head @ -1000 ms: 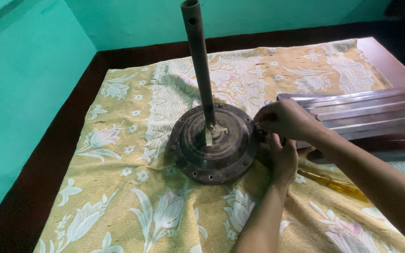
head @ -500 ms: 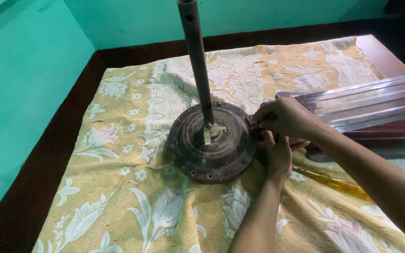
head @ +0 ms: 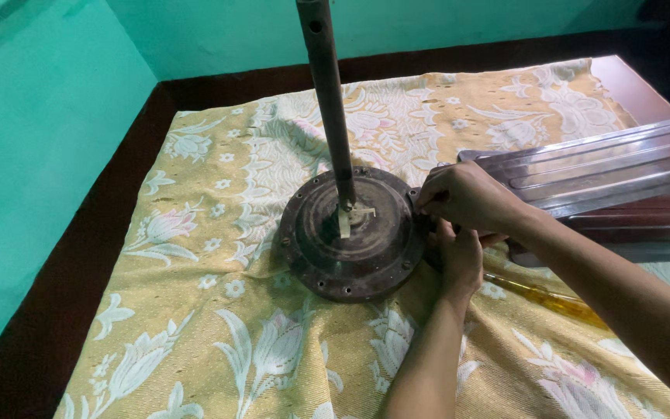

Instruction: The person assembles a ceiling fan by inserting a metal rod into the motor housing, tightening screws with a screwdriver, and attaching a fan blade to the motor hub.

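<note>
A dark, worn round fan motor point(head: 350, 233) lies on a yellow flowered cloth point(head: 219, 334), with a long metal rod point(head: 327, 101) standing up from its middle. My right hand point(head: 467, 198) is at the motor's right rim, fingertips pinched together where the end of a silvery fan blade point(head: 606, 174) meets the rim. My left hand point(head: 459, 260) lies just below it against the motor's right edge. Its fingers are tucked under the right hand and hidden.
A yellow-handled screwdriver point(head: 548, 299) lies on the cloth right of my left forearm. More stacked blades point(head: 637, 233) lie at the right. Teal walls point(head: 32, 155) close in on the left and back, edged by a dark floor border point(head: 56, 310).
The view has shifted slightly. Both hands stay at the motor's right rim, the right hand's fingers working a little at the same spot.
</note>
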